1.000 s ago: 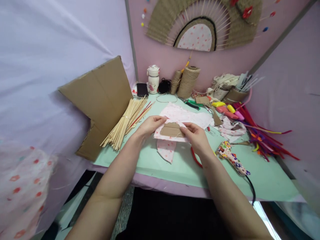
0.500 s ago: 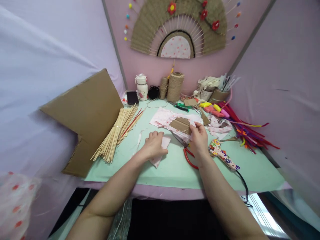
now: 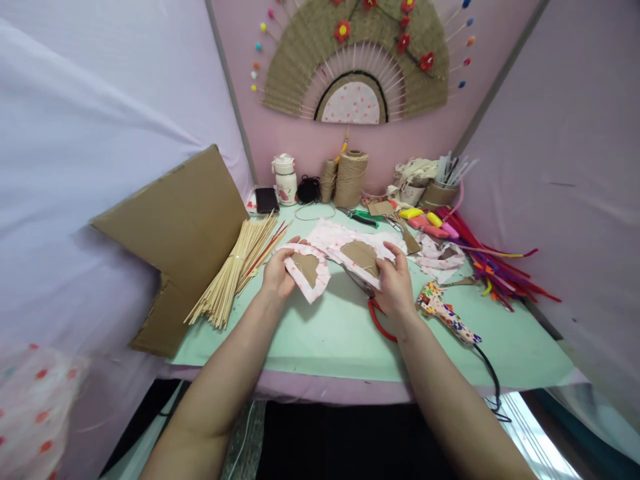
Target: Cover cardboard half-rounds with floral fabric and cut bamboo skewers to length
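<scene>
While your left hand [image 3: 281, 272] grips the small cloth-edged cardboard piece [image 3: 307, 270] over the desk [image 3: 320, 347], your right hand [image 3: 395, 279] pinches the larger piece [image 3: 359, 255]. Scissors [image 3: 373, 319] partly under your right hand; glue gun [image 3: 447, 313] right of it, stick bundle [image 3: 234, 273] beside your left.

I can read no word, number, brand or sign anywhere from here: the print on the white bottle [image 3: 285, 181] is too small to make out, the glue gun [image 3: 450, 316] shows a colourful pattern, and the phone [image 3: 267, 200] looks plain dark.
</scene>
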Tool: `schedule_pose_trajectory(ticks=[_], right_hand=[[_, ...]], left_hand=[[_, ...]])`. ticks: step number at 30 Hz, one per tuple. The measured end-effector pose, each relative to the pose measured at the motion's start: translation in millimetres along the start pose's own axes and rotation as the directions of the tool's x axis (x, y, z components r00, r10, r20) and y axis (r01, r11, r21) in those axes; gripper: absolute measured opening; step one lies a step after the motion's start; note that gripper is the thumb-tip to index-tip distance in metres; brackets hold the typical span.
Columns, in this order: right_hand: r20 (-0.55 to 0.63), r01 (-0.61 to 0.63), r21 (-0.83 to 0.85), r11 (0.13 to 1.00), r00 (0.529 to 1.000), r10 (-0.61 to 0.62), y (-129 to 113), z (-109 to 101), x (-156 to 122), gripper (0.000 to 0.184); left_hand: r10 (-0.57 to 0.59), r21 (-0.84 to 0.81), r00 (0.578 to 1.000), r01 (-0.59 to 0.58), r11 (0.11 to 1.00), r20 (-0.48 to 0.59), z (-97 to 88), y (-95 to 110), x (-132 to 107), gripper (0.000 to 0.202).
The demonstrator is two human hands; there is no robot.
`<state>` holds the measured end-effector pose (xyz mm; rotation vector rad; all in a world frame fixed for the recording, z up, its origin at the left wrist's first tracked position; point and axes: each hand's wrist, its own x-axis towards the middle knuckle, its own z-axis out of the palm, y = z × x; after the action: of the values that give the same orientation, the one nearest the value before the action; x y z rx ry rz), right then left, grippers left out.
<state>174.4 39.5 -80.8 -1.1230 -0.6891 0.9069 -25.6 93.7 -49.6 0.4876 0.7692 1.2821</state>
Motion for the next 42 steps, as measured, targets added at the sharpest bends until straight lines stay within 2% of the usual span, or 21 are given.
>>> schedule_pose_trajectory(ticks=[3,6,9,11,13,15,18,21,26,29,32,34,37,40,42], right_hand=[[0.032,-0.104,0.089,0.991,0.994,0.102,-8.1,1.7,-2.8,0.035],[0.15,-0.175,0.191,0.966,0.978,0.148,-21.1,2.3,-7.0,0.032],[0.308,-0.201,0.285,0.937,0.945,0.108,-34.3,0.7,-12.4,0.042],[0.377,-0.169,0.301,0.938,0.925,0.046,-41.1,-1.1,-15.9,0.048],[0.38,-0.103,0.271,0.957,0.925,-0.007,-46.2,-3.2,-18.7,0.049],[0.332,-0.038,0.194,0.98,0.943,-0.029,-50.6,-5.9,-19.9,0.043],[0.269,0.07,0.006,0.998,0.961,-0.069,-57.1,-9.3,-17.7,0.023],[0.291,0.203,-0.216,0.955,0.947,-0.135,-59.7,-5.0,-11.5,0.022],[0.412,0.209,-0.425,0.881,0.911,-0.018,-39.0,22.5,3.1,0.027],[0.444,0.23,-0.488,0.842,0.896,0.012,-20.2,35.5,11.0,0.027],[0.453,0.267,-0.532,0.804,0.891,0.004,-9.8,38.9,14.9,0.025],[0.466,0.295,-0.55,0.781,0.885,-0.006,-8.2,38.0,15.5,0.023],[0.509,0.338,-0.555,0.76,0.861,-0.011,-9.4,36.9,15.4,0.021],[0.546,0.384,-0.55,0.742,0.838,-0.029,-9.9,37.5,15.2,0.019],[0.526,0.415,-0.549,0.725,0.846,-0.085,-10.1,37.3,14.4,0.018]], left_hand=[[0.103,-0.007,0.994,-0.103,0.995,0.045,1.0,3.0,-2.3,0.034],[0.185,-0.017,0.978,-0.184,0.983,0.098,1.8,5.6,-3.8,0.034],[0.262,-0.028,0.957,-0.26,0.965,0.128,1.9,5.4,-2.8,0.028],[0.273,-0.027,0.953,-0.272,0.962,0.133,1.3,4.5,-0.8,0.025],[0.26,-0.027,0.958,-0.259,0.966,0.118,0.6,3.8,1.3,0.024],[0.231,-0.025,0.969,-0.229,0.973,0.092,0.3,3.0,2.5,0.026],[0.141,-0.023,0.987,-0.14,0.99,0.075,1.5,-0.9,1.8,0.027],[0.033,-0.014,0.994,-0.032,0.999,0.106,4.2,-11.5,-1.2,0.027],[-0.054,0.044,0.995,0.05,0.998,0.085,12.3,-36.0,-8.5,0.022],[-0.135,0.043,0.985,0.131,0.991,0.109,18.2,-41.1,-13.6,0.015],[-0.202,-0.006,0.959,0.207,0.978,0.198,21.4,-38.2,-17.2,0.039],[-0.203,-0.016,0.957,0.211,0.977,0.207,20.8,-36.2,-17.5,0.038],[-0.181,0.057,0.965,0.174,0.983,0.19,16.5,-36.3,-16.0,0.015],[-0.167,0.121,0.96,0.142,0.982,0.226,12.2,-37.3,-15.2,0.018],[-0.162,0.126,0.959,0.135,0.983,0.234,10.8,-35.9,-15.4,0.022]])
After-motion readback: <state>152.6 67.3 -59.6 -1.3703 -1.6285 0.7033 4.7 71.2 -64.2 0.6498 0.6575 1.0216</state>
